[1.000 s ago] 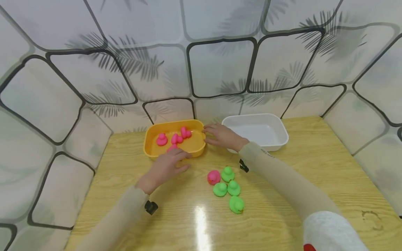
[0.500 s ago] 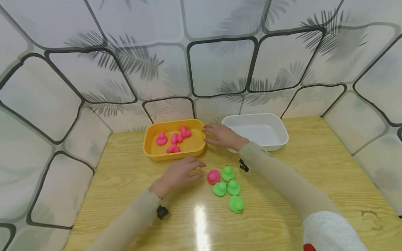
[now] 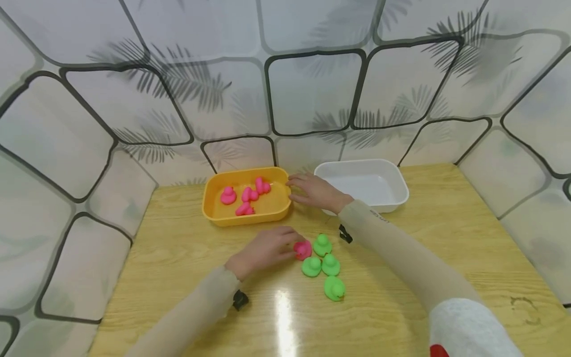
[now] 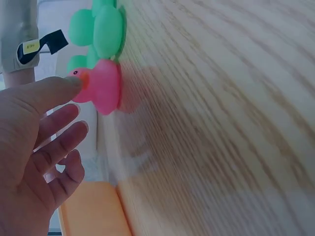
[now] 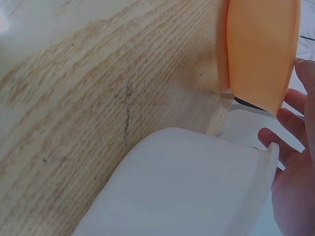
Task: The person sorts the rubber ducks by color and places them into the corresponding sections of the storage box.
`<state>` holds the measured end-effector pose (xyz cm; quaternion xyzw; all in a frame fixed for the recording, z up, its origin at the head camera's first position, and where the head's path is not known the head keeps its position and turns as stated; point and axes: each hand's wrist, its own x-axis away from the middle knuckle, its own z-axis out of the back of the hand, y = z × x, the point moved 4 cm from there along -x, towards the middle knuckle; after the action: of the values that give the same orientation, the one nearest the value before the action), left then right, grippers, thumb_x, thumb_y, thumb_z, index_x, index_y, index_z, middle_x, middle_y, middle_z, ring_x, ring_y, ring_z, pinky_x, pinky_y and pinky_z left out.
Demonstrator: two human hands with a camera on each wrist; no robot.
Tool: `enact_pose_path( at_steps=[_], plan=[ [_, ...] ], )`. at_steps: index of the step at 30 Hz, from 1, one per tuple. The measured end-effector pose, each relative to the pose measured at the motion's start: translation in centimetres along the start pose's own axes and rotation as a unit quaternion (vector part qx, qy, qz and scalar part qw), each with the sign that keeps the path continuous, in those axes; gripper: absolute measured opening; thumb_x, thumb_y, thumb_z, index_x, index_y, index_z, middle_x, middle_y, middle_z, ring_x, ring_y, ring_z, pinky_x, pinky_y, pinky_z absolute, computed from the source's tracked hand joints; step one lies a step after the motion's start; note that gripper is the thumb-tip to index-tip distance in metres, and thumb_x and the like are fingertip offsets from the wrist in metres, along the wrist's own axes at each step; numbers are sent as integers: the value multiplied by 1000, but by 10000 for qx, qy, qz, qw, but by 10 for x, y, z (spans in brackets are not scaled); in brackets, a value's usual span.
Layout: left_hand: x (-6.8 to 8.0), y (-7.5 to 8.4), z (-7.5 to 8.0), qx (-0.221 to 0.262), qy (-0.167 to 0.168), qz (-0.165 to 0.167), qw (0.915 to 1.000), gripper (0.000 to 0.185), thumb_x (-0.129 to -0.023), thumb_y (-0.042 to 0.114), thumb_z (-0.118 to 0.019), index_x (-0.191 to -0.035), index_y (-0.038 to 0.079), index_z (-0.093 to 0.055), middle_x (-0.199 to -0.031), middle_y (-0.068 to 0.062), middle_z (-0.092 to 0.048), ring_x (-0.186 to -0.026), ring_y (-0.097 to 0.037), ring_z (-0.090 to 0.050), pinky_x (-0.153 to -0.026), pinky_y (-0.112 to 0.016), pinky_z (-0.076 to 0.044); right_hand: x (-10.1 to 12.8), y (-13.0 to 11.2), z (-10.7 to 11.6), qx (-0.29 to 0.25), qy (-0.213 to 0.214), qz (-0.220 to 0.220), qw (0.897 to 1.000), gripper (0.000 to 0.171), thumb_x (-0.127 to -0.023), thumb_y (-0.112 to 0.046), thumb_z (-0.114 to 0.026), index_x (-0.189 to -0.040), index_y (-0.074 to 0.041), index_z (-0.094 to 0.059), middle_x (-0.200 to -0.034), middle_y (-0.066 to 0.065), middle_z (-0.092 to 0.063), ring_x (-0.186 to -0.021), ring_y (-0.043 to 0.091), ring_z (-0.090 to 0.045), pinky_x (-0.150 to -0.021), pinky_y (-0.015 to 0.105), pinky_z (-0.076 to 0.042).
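My left hand [image 3: 267, 249] lies on the wooden table with its fingers straight, and a fingertip touches the pink duck [image 3: 304, 249] beside the green ducks [image 3: 322, 267]. In the left wrist view that fingertip meets the head of the pink duck [image 4: 101, 86], with the fingers [image 4: 54, 142] spread and holding nothing. The orange tub [image 3: 214, 213] holds several pink ducks [image 3: 244, 195]. My right hand [image 3: 313, 191] rests with straight fingers against the orange tub's right rim, between it and the white tub [image 3: 397, 184]. In the right wrist view the fingers [image 5: 295, 147] lie by the white tub [image 5: 187, 187] and the orange tub [image 5: 261, 49].
The wooden table [image 3: 446, 233] is closed in by patterned wall panels on three sides. A light glare sits on the table near the front [image 3: 285, 317]. The white tub holds nothing.
My left hand has drawn back from the orange tub, leaving a pink duck in it, and moved right to touch the pink duck on the table. The right hand has stayed put.
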<state>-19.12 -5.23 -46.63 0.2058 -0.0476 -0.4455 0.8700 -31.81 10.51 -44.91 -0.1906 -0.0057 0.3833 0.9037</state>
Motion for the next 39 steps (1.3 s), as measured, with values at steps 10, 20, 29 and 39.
enact_pose_path(
  at_steps=[10, 20, 29, 39],
  plan=[
    [-4, 5, -8, -102, -157, -120, 9998, 29, -101, 27, -71, -127, 16, -73, -120, 0, -70, -109, -16, -66, -96, -32, -55, 1, -3, 1, -64, -40, -69, 9999, 45, -104, -28, -65, -140, -1, -62, -149, 19, -56, -140, 37, -49, -123, 51, -30],
    [1, 1, -13, -282, -221, -26, 9994, 29, -104, 30, -67, -130, 19, -72, -122, 0, -69, -110, -17, -66, -93, -35, -57, 2, -4, 0, -17, -28, -124, 9999, 44, -104, -27, -65, -140, -2, -62, -149, 18, -56, -140, 36, -50, -121, 50, -34],
    [4, 0, -9, -325, -90, 514, 9981, 30, -101, 33, -71, -127, 18, -73, -118, 1, -68, -103, -14, -65, -85, -33, -58, 2, -4, 1, 50, -62, -130, 9999, 44, -105, -28, -63, -140, -2, -62, -148, 17, -56, -139, 35, -50, -120, 49, -35],
    [8, -3, -4, -502, -40, 621, 9968, 30, -99, 31, -73, -127, 18, -74, -109, 3, -67, -92, -12, -62, -80, -30, -56, 2, -4, 3, 18, 9, -13, 10000, 43, -105, -27, -63, -139, 0, -62, -147, 19, -58, -137, 36, -52, -119, 49, -38]
  ],
)
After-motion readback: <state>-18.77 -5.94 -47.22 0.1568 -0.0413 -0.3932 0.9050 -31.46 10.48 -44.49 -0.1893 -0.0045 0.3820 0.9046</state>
